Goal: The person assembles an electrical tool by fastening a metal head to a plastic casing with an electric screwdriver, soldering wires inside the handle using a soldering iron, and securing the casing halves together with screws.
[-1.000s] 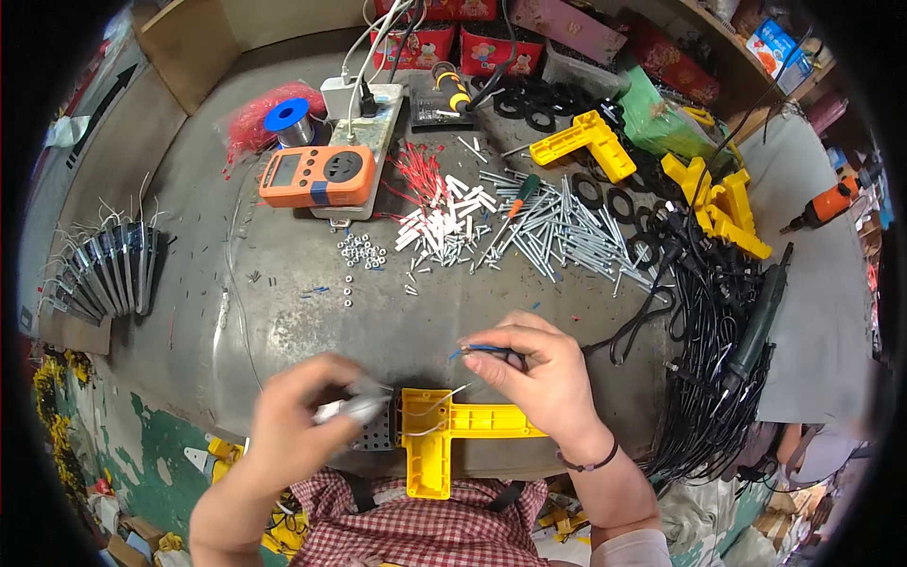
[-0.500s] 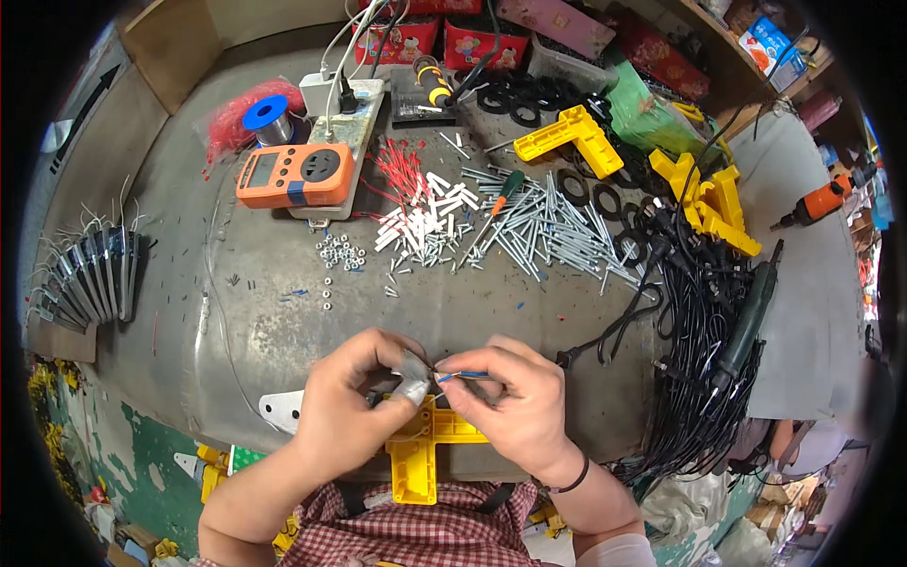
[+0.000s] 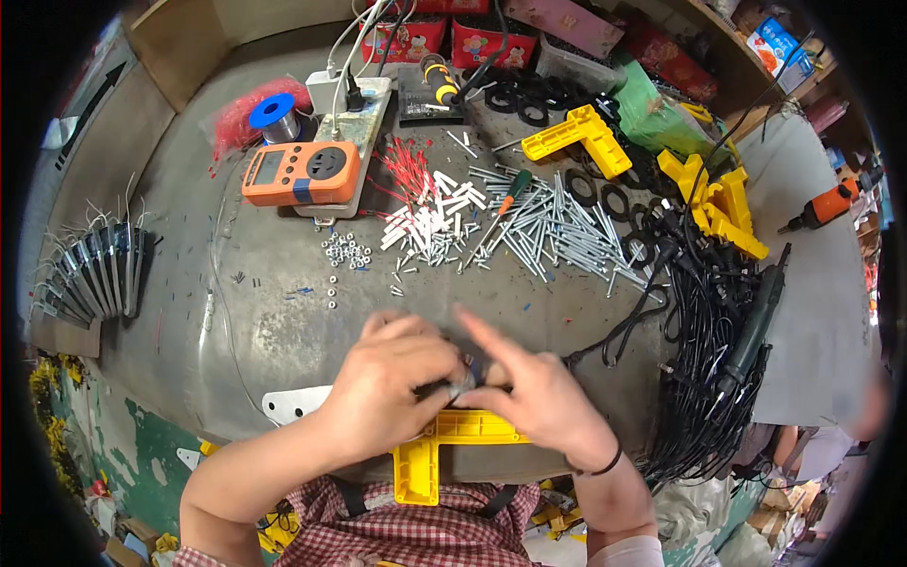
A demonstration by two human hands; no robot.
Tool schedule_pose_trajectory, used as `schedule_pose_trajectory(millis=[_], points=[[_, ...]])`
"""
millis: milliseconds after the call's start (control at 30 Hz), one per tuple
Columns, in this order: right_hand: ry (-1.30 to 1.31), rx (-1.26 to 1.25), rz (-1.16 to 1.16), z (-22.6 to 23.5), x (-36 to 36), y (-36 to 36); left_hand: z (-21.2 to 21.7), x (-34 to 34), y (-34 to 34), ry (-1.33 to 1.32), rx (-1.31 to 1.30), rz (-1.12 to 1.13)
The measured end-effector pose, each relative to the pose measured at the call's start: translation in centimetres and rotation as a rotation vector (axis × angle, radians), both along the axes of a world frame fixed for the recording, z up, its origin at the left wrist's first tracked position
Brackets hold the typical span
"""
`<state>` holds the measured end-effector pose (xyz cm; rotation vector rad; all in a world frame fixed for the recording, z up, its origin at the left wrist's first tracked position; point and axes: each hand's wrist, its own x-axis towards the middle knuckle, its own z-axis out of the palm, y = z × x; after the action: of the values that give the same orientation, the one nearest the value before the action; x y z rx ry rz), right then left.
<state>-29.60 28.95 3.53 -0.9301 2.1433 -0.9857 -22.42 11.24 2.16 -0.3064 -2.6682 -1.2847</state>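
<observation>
Over the front of the bench both hands meet, above a yellow T-shaped plastic housing (image 3: 416,472). My left hand (image 3: 387,378) is closed, fingers curled, around something small and dark. A greyish wrap shows at its thumb tip. My right hand (image 3: 543,397) is smeared by motion, its index finger stretched forward. Its thumb and the other fingers press against the same small thing, which the fingers mostly hide. Beneath the hands the housing lies partly over the bench's front edge. Beside my left forearm is a white plate (image 3: 295,404) with dark holes.
Long screws (image 3: 567,227), white sleeves (image 3: 425,222), nuts (image 3: 345,250) and a screwdriver (image 3: 510,198) lie mid-bench. An orange meter (image 3: 302,173) and solder spool (image 3: 274,115) stand back left. Black cables (image 3: 699,369) crowd the right, near yellow brackets (image 3: 723,208). Dark strips (image 3: 94,269) line the left.
Both hands have shifted slightly right. The blue wire pinched in my right fingers half a second ago is hidden now. My right index finger has stretched out forward.
</observation>
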Motion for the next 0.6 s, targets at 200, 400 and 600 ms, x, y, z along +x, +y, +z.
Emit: schedule_pose_trajectory(millis=[200, 400, 600], points=[[-0.534, -0.271, -0.193, -4.1, -0.9, 1.5, -0.7, -1.9, 0.3, -0.086, 0.007, -0.022], [-0.630, -0.435, -0.424, -4.7, -1.7, 1.7, -3.5, -6.9, -5.3, 0.099, -0.442, 0.426], [-0.537, -0.429, -0.381, -4.5, -0.5, 1.1, -3.1, -5.8, -5.5, 0.054, -0.490, 0.372]])
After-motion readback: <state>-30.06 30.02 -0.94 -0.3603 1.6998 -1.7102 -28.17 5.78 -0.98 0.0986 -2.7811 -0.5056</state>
